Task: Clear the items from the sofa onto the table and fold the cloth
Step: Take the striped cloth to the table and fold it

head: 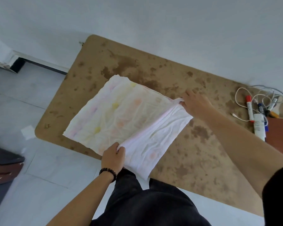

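Note:
A white cloth (pixel 114 115) with faint pink, yellow and orange spots lies spread on the brown mottled table (pixel 194 160). Its right part is turned over onto itself, and one end hangs over the table's near edge. My left hand (pixel 113 158), a bead bracelet on its wrist, pinches the folded edge at the near side. My right hand (pixel 195 104) grips the bunched far corner of the same fold. At the table's right end lie a red marker (pixel 250 108), a blue marker (pixel 260 109), a white tube (pixel 259 126) and a white cable (pixel 258 97).
A reddish-brown box corner (pixel 279 136) sits at the table's right end beside the tube. A dark sofa edge (pixel 5 163) shows at the lower left. Pale floor tiles (pixel 39 160) lie left of the table, and a white wall runs behind it.

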Tool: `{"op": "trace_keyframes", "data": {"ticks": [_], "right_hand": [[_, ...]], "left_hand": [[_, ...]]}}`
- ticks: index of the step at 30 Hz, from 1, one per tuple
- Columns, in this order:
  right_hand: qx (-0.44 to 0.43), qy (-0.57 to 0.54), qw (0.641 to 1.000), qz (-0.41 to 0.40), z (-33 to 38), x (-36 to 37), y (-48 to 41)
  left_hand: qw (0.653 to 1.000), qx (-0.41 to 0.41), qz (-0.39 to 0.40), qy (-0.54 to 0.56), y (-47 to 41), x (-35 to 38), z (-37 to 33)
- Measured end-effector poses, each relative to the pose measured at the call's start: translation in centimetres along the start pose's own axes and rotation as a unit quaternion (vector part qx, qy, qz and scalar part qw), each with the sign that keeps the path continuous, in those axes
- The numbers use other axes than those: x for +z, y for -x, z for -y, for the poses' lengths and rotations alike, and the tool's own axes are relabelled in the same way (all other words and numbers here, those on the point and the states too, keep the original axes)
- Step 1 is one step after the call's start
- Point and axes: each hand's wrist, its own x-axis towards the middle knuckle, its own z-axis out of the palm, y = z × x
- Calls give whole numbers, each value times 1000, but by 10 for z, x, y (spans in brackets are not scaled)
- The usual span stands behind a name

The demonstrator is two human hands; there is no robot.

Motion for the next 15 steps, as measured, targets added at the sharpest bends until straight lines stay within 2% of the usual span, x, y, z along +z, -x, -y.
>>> {"op": "trace_keyframes", "data": {"ticks": [3,7,10,15], "right_hand": [[-20,-77,996,-34,38,-30,-36],[-50,-98,990,-82,106,-56,-91],[-71,-90,987,-114,157,-67,-131],[-95,-66,985,-131,228,-62,-181]], "left_hand": [[996,-7,-84,27,-13,-29,9],[984,-36,-168,41,-38,-74,27],[977,-55,-206,26,-62,-104,46],[961,-155,-229,2,-100,-139,84]]}}
